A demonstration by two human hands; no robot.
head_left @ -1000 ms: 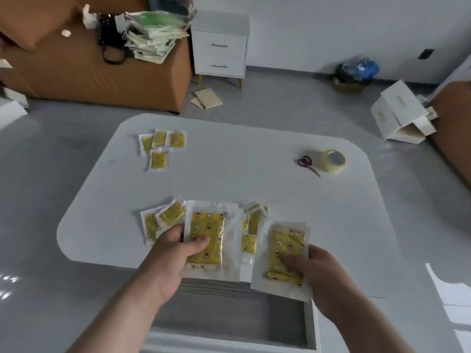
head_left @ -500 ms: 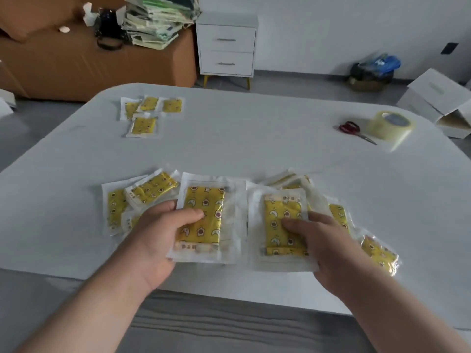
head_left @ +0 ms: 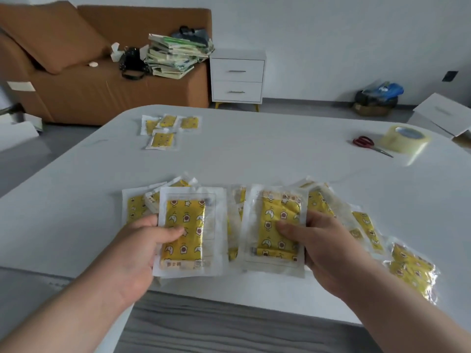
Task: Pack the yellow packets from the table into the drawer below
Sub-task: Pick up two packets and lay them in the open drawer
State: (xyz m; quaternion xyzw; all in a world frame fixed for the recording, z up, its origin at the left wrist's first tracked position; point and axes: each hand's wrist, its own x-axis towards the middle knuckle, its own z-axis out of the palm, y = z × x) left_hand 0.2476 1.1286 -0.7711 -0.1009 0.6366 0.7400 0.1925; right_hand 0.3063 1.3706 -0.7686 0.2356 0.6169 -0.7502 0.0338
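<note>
My left hand [head_left: 139, 253] grips a yellow packet in clear wrap [head_left: 190, 225], thumb on top, near the front edge of the white table [head_left: 254, 154]. My right hand [head_left: 321, 248] grips a second yellow packet [head_left: 277, 217] beside it, thumb pressed on its face. More yellow packets lie spread under and around both, to the left [head_left: 133, 207] and to the right [head_left: 410, 271]. A small group of several packets [head_left: 167, 131] lies at the table's far left. The grey drawer interior [head_left: 204, 327] shows below the table's front edge.
Red-handled scissors [head_left: 367, 143] and a roll of clear tape [head_left: 404, 137] lie at the far right of the table. Behind stand a brown sofa [head_left: 84, 93] with stacked papers, a white nightstand [head_left: 237, 77] and open cardboard boxes [head_left: 443, 115].
The view has tilted up and moved closer to the table. Both hands, each with its packet, have shifted from above the open drawer to above the table's front part.
</note>
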